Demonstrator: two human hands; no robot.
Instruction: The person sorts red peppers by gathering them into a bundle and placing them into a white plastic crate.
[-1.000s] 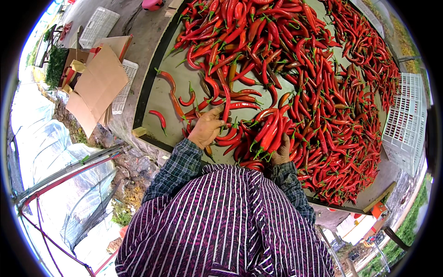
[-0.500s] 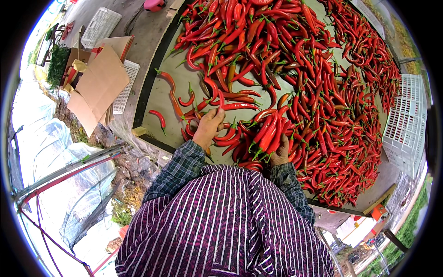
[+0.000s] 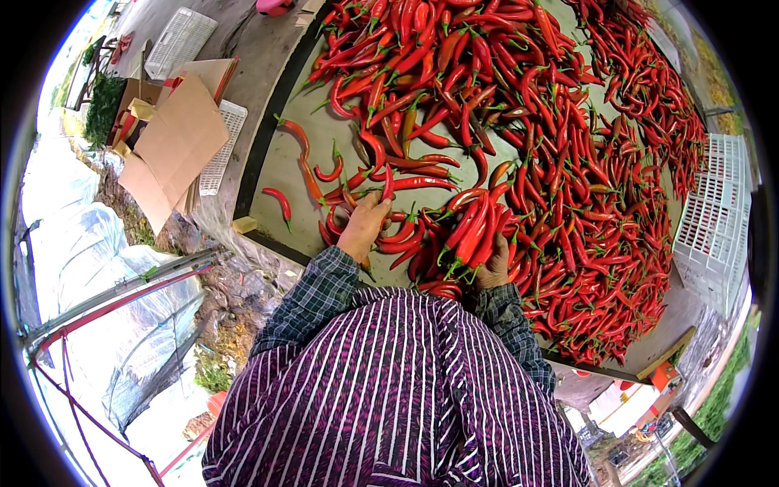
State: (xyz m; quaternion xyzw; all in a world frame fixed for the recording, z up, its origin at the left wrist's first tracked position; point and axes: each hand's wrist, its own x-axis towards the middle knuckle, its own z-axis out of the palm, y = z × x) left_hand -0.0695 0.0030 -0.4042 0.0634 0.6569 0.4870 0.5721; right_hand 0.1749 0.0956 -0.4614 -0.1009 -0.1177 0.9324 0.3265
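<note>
One on the left, many on the right

The left hand (image 3: 363,230) pinches a long, glossy red chili pepper (image 3: 388,183) over the near left of the pale, dark-edged table (image 3: 280,166). The right hand (image 3: 494,266) curls round a bunch of red, green-stemmed peppers (image 3: 471,231), fingers partly hidden. The step looks like single picking; the next move calls for a light lift while the bunch stays steady.

Most fingers of the bare right hand (image 3: 493,271) are concealed behind a bunch of long, glossy red chillies with green stems (image 3: 471,234). The purple-and-white striped fabric garment (image 3: 389,390) is cut off by the lower edge, the pink rounded object (image 3: 274,6) by the upper; the latter's kind cannot be determined.
</note>
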